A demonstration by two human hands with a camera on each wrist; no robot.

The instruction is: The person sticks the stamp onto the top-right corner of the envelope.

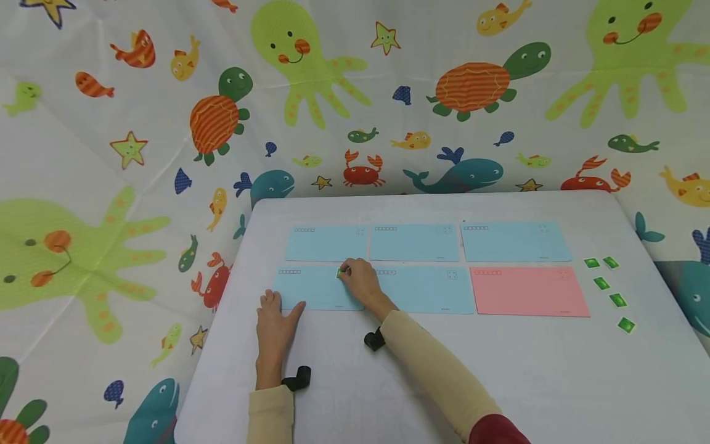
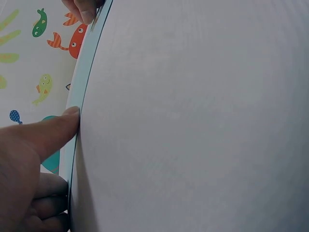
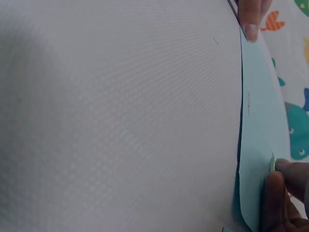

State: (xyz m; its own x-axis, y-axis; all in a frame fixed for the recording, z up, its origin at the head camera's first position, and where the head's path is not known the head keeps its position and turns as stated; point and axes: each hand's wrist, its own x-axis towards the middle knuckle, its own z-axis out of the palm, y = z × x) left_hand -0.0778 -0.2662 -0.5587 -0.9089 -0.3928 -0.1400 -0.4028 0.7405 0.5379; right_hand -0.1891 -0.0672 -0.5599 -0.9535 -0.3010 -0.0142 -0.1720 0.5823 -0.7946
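Your right hand (image 1: 363,283) pinches a small green stamp (image 1: 339,273) between thumb and fingertips, above the front-left blue envelope (image 1: 316,295). The stamp lies at the far-left end of this hand, toward the envelope's right half and its far long edge. The envelope's long axis runs left to right across the table (image 1: 421,382). The right hand is the nearer one to the stamp; your left hand (image 1: 277,324) is at the envelope's near-left corner, thumb set apart from the fingers, thumb tip on the near edge. Any printed box beneath your right hand is hidden; for reference, the front-middle blue envelope (image 1: 424,293) carries one at its upper right. Contact between stamp and paper cannot be confirmed.

Appearance: the held stamp is mostly covered; the right-wrist view shows a thin, pale green strip, tilted up from the paper. Five loose stamps (image 1: 617,300), green with pale borders, lie right of the pink envelope (image 1: 529,293).
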